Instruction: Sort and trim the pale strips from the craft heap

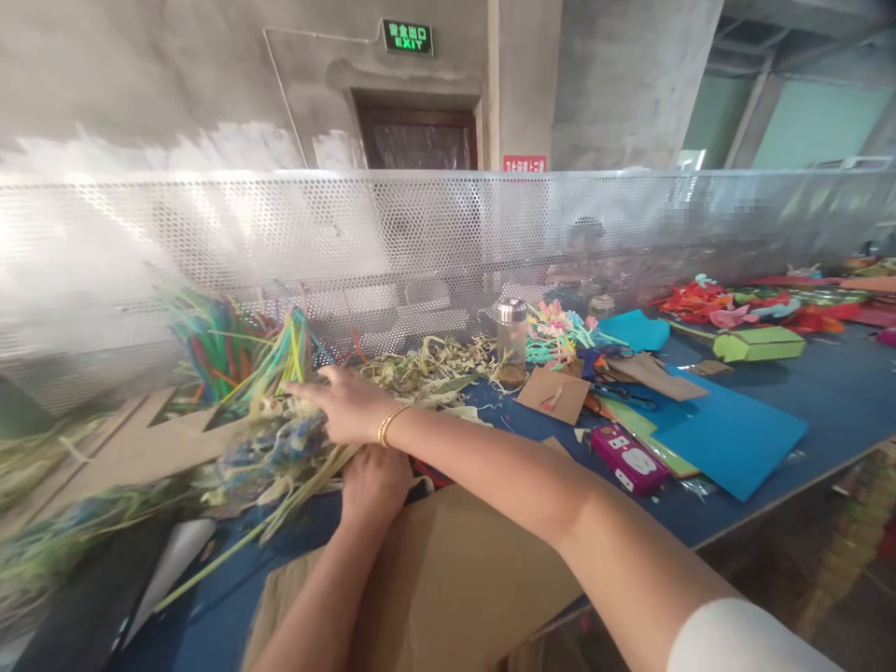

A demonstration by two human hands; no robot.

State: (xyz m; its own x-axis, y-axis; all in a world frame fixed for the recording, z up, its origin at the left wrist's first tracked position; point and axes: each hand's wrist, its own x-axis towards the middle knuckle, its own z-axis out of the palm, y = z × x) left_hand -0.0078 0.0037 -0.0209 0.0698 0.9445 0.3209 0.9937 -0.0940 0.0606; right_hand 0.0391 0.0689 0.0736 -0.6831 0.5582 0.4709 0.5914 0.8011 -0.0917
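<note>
Above the dark door (420, 140), a lit exit sign (408, 37) on the wall shows green lettering on black: the Chinese characters 安全出口, with EXIT in capitals beneath. Just right of the door, a red sign (525, 162) bears one row of white Chinese characters. It begins 卫生间; the later characters are less clear, and its lower edge runs behind the perforated screen (336, 243). Below and to the right of the door, a purple box (628, 459) carries white printed markings, too blurred to read.
</note>
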